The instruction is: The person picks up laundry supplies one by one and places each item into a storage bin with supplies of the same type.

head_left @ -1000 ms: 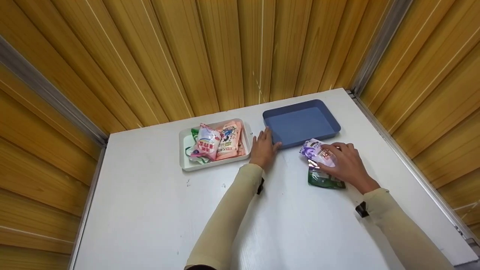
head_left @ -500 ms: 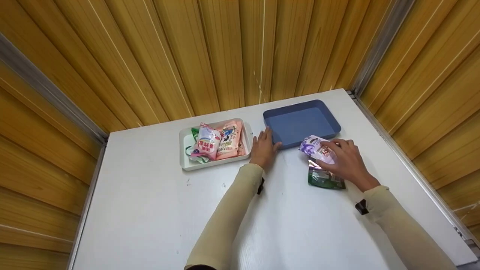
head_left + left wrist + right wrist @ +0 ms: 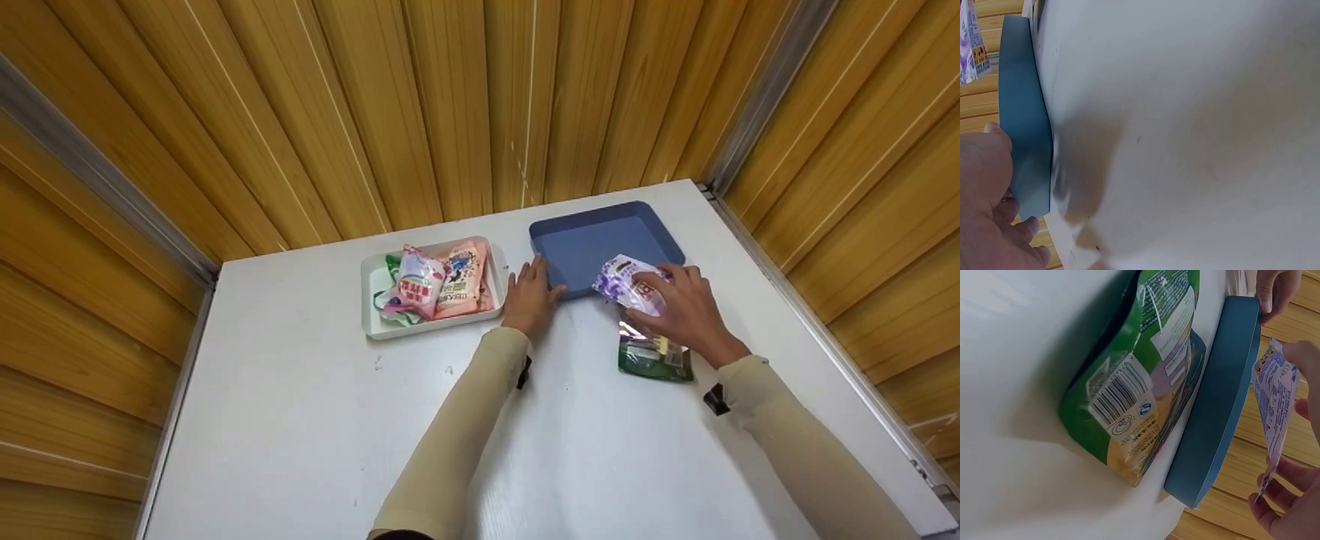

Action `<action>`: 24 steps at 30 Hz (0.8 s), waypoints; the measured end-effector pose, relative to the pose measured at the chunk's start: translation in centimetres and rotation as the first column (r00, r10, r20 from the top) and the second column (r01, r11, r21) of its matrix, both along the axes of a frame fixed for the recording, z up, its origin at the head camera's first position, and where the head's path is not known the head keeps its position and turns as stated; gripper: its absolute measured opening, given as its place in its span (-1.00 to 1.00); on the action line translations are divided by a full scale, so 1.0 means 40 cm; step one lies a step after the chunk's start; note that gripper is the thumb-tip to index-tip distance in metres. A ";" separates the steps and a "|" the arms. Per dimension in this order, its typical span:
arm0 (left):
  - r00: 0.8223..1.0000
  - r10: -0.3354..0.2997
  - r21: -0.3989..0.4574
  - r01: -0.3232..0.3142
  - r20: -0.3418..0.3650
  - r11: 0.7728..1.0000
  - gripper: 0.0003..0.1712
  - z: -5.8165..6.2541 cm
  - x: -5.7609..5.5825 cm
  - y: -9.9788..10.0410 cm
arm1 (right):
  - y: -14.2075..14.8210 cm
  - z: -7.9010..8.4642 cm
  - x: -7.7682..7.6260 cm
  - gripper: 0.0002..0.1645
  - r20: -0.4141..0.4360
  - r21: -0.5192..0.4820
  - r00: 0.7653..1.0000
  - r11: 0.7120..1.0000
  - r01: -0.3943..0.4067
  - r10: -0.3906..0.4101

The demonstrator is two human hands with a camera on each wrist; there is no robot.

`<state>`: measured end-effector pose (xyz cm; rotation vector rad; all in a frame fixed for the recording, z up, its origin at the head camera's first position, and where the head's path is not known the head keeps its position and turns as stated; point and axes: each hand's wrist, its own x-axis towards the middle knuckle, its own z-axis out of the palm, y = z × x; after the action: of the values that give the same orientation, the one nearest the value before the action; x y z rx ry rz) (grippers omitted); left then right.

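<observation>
My right hand (image 3: 686, 311) pinches a purple and white snack bag (image 3: 626, 279) between thumb and fingers. In the right wrist view this bag (image 3: 1276, 399) hangs raised beside the blue tray's front wall (image 3: 1216, 399). A green snack pouch (image 3: 654, 360) with a barcode on its back lies on the table below the right hand, its far end overlapped by the bag. At the near left corner of the blue tray (image 3: 577, 244), my left hand (image 3: 527, 301) rests with fingers fairly straight along its side and the thumb at the front wall.
Left of the left hand stands a white tray (image 3: 375, 330) with several snack bags, among them a pink puffed one (image 3: 418, 281) and a flat peach-coloured one (image 3: 461, 277). Wood-patterned panels (image 3: 450, 112) rise behind the white table (image 3: 300, 435).
The right hand has raised the purple bag and shifted it slightly toward the blue tray, so more of the green pouch shows. The left hand stays at the tray's corner.
</observation>
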<state>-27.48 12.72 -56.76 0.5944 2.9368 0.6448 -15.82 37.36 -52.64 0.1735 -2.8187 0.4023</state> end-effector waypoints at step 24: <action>0.999 0.010 -0.021 -0.011 -0.033 1.000 -0.18 -0.006 -0.001 0.005 | -0.022 0.017 -0.105 -0.32 0.011 0.029 0.998 0.998 -0.062 0.062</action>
<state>-27.53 12.93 -56.99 0.5932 2.9753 0.6100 -20.00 36.49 -51.98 0.2659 -2.8357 0.3771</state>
